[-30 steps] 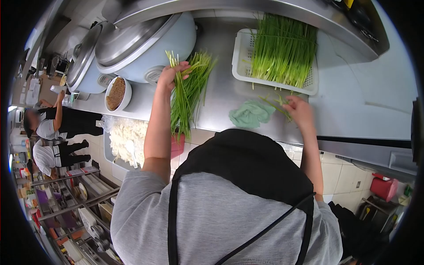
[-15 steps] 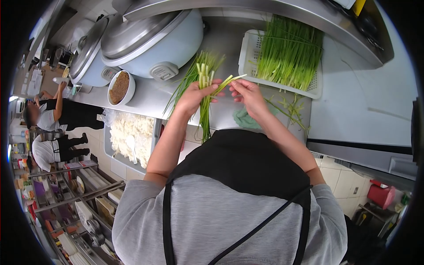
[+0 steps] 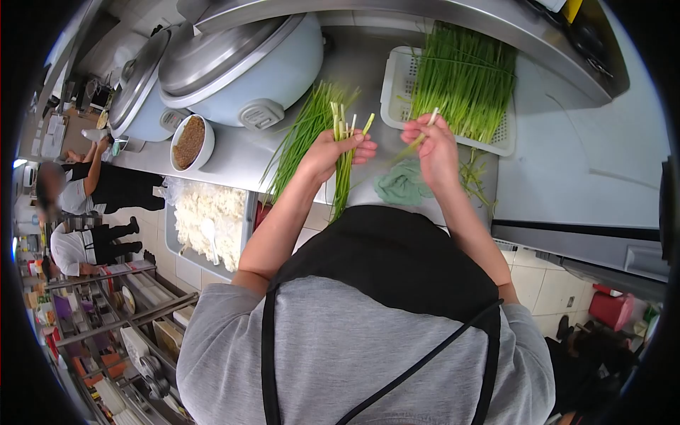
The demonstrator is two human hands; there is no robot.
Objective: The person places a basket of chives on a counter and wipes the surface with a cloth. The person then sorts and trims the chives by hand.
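Note:
My left hand (image 3: 331, 152) is closed around a small bunch of scallions (image 3: 341, 166). Their pale cut ends point up past my thumb, and the green leaves hang down toward my apron. Apart from it, my right hand (image 3: 438, 145) pinches a thin scallion piece (image 3: 429, 122) with a whitish end; its lower part is smeared by motion. Loose scallions (image 3: 301, 138) lie on the steel counter beyond my left hand. Behind my right hand, a white perforated basket (image 3: 397, 85) holds many scallions lined up side by side. A green cloth (image 3: 400, 184) lies between my forearms.
Discarded scallion scraps (image 3: 473, 180) lie right of my right wrist. Two large rice cookers (image 3: 248, 78) and a white bowl of brown crumbly food (image 3: 190, 145) stand at left. Below them is a tub of white rice (image 3: 209, 219). Two people (image 3: 106, 185) stand further left.
My right hand has moved right and up, away from the bunch, with a scallion piece in its fingers. My left hand has shifted slightly right, still gripping the bunch.

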